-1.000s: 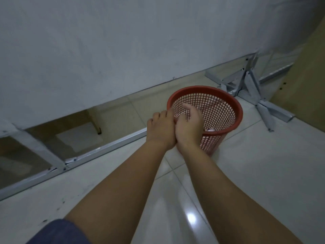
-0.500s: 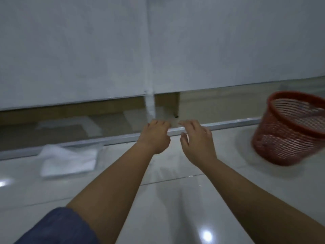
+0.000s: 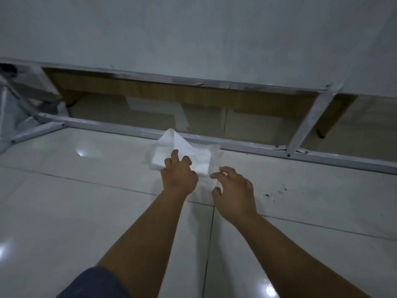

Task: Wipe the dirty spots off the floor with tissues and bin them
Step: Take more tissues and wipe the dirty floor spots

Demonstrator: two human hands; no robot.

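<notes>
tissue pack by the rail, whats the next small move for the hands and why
Probably pinch the raised tissue with the left hand and pull it free. The fingers are already at the pack, both hands are empty, and dark spots remain on the floor by the right hand.

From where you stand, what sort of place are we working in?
Probably an indoor room, perhaps a workroom or office corner: glossy tiled floor, a white partition panel on a metal frame, and a tissue pack by the left hand. Dark spots mark one tile.

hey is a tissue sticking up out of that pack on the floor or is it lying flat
Sticking up. One white tissue rises in a peak from the tissue pack, just beyond the left hand, whose fingers reach toward it.
</notes>
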